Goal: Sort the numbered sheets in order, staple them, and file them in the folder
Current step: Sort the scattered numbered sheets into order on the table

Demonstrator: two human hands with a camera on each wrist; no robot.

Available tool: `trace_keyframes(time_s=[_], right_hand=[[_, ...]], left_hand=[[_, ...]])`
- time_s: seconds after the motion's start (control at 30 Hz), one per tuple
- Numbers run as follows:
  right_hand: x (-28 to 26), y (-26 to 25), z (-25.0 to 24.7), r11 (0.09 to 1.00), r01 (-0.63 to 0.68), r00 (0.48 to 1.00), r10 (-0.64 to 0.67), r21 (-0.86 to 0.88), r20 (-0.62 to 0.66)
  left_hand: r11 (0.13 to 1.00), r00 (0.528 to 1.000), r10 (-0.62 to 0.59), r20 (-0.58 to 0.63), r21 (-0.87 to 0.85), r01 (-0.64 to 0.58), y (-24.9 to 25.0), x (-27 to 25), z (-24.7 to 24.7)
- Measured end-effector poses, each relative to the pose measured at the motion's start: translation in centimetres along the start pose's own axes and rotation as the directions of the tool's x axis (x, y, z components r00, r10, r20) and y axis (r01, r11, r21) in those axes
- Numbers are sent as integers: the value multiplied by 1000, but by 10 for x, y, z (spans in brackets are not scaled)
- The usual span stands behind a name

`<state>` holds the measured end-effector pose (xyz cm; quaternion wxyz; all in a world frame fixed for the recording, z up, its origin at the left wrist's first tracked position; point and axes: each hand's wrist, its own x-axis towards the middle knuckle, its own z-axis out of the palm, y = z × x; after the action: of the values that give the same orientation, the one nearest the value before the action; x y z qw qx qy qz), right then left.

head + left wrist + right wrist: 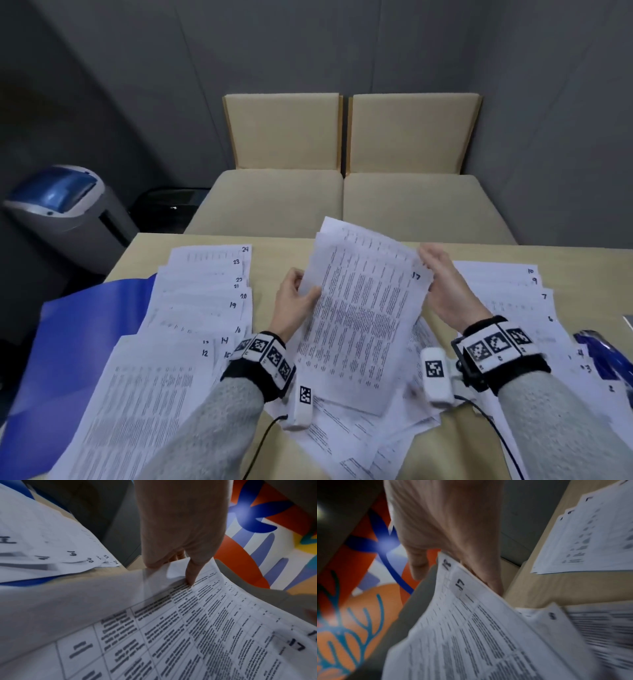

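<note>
My left hand (294,305) pinches the left edge of two printed sheets held up over the table's middle, its thumb (190,574) on the front. The front sheet (359,315) is marked 17. The sheet behind it (445,563) is marked 18. My right hand (445,287) is at their top right corner, fingers straight behind the paper and thumb (418,563) apart from the edge. Sheets numbered 12 to 24 (205,291) are fanned out on the left. Sheets 1 to 10 (507,284) are fanned out on the right. A blue folder (68,342) lies open at far left.
Loose unsorted sheets (359,431) lie under my hands near the wooden table's (281,250) front edge. A blue object (603,356), perhaps the stapler, sits at the far right edge. Two beige chairs (342,198) stand behind the table, a grey bin (65,212) at back left.
</note>
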<state>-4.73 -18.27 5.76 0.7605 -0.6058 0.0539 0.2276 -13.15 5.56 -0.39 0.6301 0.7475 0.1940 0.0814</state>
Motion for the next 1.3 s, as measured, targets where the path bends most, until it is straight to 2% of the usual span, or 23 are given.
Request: trace_keyframes(time_s=[0.03, 0.1, 0.17, 0.23, 0.33, 0.4, 0.47, 0.57, 0.67, 0.73, 0.8, 0.87, 0.9, 0.97, 1.07, 1.13, 1.23, 1.3], right_hand=[[2, 14, -2, 995, -53, 999, 53, -90, -3], [7, 42, -3, 951, -145, 985, 113, -274, -129], [18, 71, -6, 913, -166, 966, 75, -374, -246], [27, 90, -5, 923, -179, 949, 71, -340, -307], [30, 110, 1, 896, -356, 916, 279, -265, -287], [33, 124, 6, 825, -432, 899, 362, -364, -247], [37, 135, 11, 763, -423, 903, 311, -489, -296], [44, 143, 19, 692, -404, 904, 203, -598, -376], [47, 138, 26, 639, -407, 905, 186, -653, -383], [44, 136, 29, 634, -407, 906, 191, -657, -377], [45, 138, 26, 635, -411, 905, 200, -655, -374], [47, 142, 21, 659, -419, 902, 222, -625, -370], [49, 145, 18, 673, -415, 904, 228, -613, -362], [51, 147, 17, 683, -422, 898, 226, -596, -377], [54, 147, 16, 712, -433, 890, 242, -553, -385], [58, 149, 15, 721, -439, 887, 252, -536, -387], [58, 142, 18, 751, -429, 883, 231, -503, -408], [57, 130, 25, 807, -388, 897, 219, -446, -384]], left_hand=[[1000, 1000, -7, 6, 16, 7, -7, -2, 1], [998, 999, -33, -12, 58, 34, -21, -7, 3], [993, 994, -99, -37, 63, 101, -38, -14, 5], [985, 986, -155, -58, 64, 159, -53, -21, 6], [964, 965, -247, -83, 79, 254, -71, -27, 5], [946, 950, -292, -106, 112, 303, -79, -27, 2], [931, 943, -320, -96, 155, 332, -83, -28, -2], [887, 945, -326, -13, 341, 310, -76, -21, -11], [859, 984, -168, -53, 481, 173, -68, 8, -41], [781, 990, -79, -113, 611, 132, -68, 36, -78], [594, 993, -58, -104, 796, 119, -72, 58, -122], [365, 991, -111, -72, 925, 108, -82, 70, -159], [284, 987, -157, -44, 955, 87, -88, 73, -172], [214, 976, -215, 30, 977, 18, -94, 75, -187], [205, 973, -197, 123, 975, -82, -93, 76, -196], [222, 977, -164, 137, 970, -99, -92, 75, -199], [315, 992, -6, 130, 941, -121, -91, 70, -201], [326, 987, 52, 152, 932, -160, -89, 64, -203]])
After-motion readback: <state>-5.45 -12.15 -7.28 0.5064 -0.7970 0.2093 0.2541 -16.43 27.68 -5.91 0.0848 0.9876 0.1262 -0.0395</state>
